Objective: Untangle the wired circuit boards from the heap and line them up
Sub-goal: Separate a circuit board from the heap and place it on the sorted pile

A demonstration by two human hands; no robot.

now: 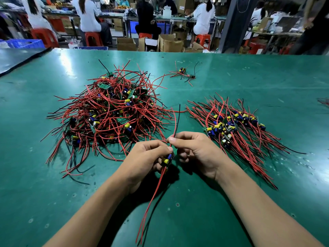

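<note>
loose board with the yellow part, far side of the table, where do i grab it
Likely the loose board itself, pinched from above: its wires splay flat over the table on all sides, so a sideways reach would snag them.

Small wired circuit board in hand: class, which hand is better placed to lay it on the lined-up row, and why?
Right hand, probably: it pinches the red and black wires beside the lined-up row; the left hand, gripping the circuit board, is nearer the tangled heap.

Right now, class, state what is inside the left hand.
The left hand grips a small circuit board; its yellow capacitor and blue part show, red wires trailing below. Fingers cover the rest.
</note>
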